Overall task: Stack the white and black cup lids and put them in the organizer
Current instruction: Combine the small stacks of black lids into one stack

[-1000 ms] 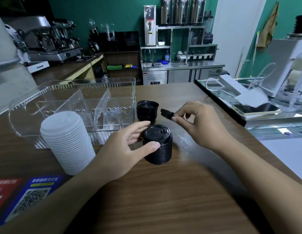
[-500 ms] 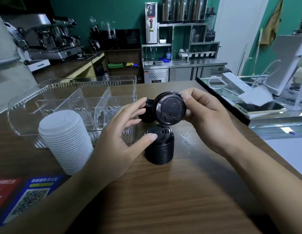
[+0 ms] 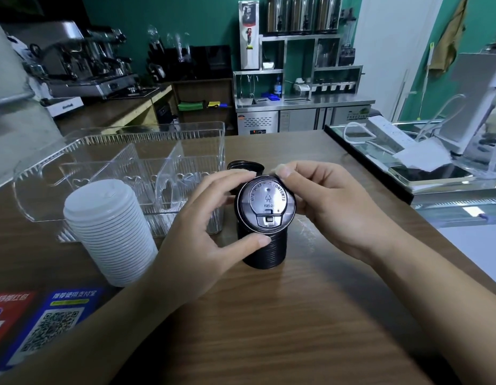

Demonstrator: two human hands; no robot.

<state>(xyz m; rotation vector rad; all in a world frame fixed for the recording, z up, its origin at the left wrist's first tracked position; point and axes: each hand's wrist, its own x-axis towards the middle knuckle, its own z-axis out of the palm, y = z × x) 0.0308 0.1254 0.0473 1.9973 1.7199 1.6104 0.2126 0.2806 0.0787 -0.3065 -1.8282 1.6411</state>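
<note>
1. Holding a single black lid (image 3: 264, 208) at the centre of the frame, both hands meet just above the black stack (image 3: 264, 250), the lid tilted so its top faces the camera.
2. Right hand (image 3: 328, 207), right of centre: fingers (image 3: 287, 171) curled over the lid's upper right rim, pinching it.
3. Left hand (image 3: 205, 234), left of centre: fingertips curl onto the lid's upper left edge, and the thumb (image 3: 255, 241) lies against the black stack's side below the lid.
4. That black stack stands upright on the wooden table (image 3: 310, 315), directly under the held lid.
5. More black lids (image 3: 245, 166) peek out behind the hands, just above them in the frame; how many, I cannot tell.
6. White stack (image 3: 109, 232), tall and upright, sits at the left of the frame, well apart from the hands.
7. Clear organizer (image 3: 124, 168), with dividers, lies behind the white stack at upper left, no lids inside.
8. Printed cards with a square code (image 3: 55, 326) lie at the lower left corner.
</note>
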